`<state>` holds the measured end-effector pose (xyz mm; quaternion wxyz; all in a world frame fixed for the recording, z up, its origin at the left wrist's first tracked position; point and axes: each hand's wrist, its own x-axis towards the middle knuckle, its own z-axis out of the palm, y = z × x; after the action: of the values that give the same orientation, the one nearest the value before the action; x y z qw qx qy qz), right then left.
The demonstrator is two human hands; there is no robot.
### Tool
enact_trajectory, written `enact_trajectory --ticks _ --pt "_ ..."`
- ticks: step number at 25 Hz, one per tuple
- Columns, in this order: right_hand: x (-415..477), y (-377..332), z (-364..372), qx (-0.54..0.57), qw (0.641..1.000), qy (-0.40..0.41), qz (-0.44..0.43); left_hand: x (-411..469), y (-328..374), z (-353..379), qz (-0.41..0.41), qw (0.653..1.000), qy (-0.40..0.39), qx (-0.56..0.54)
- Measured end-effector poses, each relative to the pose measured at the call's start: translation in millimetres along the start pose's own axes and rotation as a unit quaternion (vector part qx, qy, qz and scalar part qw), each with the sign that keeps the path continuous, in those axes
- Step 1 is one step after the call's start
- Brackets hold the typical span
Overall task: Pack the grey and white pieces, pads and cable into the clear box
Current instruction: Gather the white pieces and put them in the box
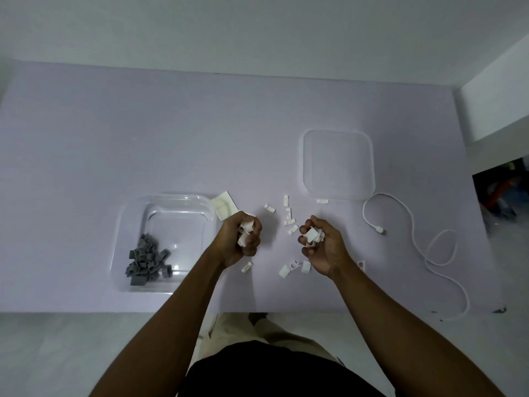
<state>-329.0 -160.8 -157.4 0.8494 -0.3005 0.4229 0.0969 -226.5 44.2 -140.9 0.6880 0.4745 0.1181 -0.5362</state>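
Note:
The clear box (126, 224) stands at the left of the table with several grey pieces (147, 260) heaped in its near left corner. My left hand (242, 239) grips a handful of white pieces just right of the box. My right hand (320, 245) holds another handful of white pieces. Several loose white pieces (289, 217) lie on the table between and below my hands. A sheet of white pads (224, 206) lies against the box's far right corner. The white cable (412, 233) curls across the right side of the table.
The clear lid (337, 164) lies flat at the back right of the lavender table (114, 138). A white wall ledge (498, 110) and a dark gap with clutter (501, 193) sit past the right edge. The table's front edge runs below my forearms.

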Motion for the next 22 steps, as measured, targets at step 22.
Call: enact_trajectory --ticks 22 --pt "4 6 -12 -0.024 0.999 -0.001 -0.022 24 23 -1 0.029 0.744 0.306 0.593"
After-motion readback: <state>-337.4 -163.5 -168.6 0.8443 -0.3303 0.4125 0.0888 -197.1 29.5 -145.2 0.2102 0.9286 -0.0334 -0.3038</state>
